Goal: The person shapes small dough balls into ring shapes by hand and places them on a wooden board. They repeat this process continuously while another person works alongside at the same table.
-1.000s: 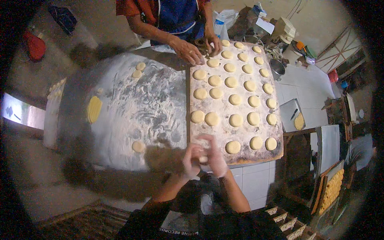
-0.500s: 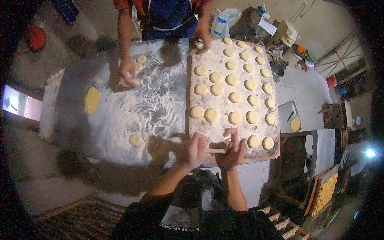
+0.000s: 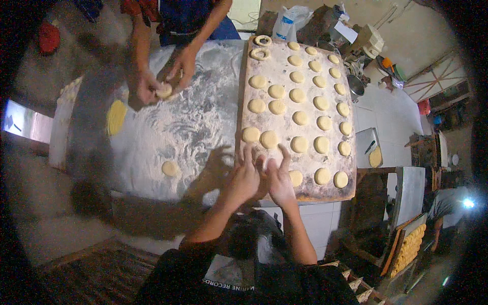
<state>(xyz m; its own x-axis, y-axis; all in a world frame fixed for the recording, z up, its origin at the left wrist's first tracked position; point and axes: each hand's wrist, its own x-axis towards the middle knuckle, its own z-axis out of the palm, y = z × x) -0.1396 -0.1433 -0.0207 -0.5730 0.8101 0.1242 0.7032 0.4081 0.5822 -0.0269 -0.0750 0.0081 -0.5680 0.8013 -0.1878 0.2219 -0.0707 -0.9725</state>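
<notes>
My left hand (image 3: 246, 173) and my right hand (image 3: 278, 178) meet over the front-left of the floured board (image 3: 284, 195), fingers curled close around something small that I cannot make out. Pale round dough discs (image 3: 298, 144) cover that board in uneven rows; two dough rings (image 3: 260, 54) lie at its far left corner. To the left, a floured metal surface (image 3: 188, 147) carries a single disc (image 3: 170, 168) and a yellow patch of soft spread (image 3: 117, 117). Across from me a co-worker's hands (image 3: 152, 86) pinch a small dough piece (image 3: 163, 90) over the metal.
At right are a tray with a knife (image 3: 368, 146), stacked trays of shaped yellow dough (image 3: 406, 246) and another person (image 3: 439, 208) beside a bright light. Pots (image 3: 356, 86), a plastic bag (image 3: 287, 25) and containers crowd the back. A tiled surface (image 3: 376, 109) borders the board.
A pale strip stretched between my hands half a second ago is now hidden behind my fingers. Both co-worker's hands are now together over the metal. Two rings now show at the board's far corner.
</notes>
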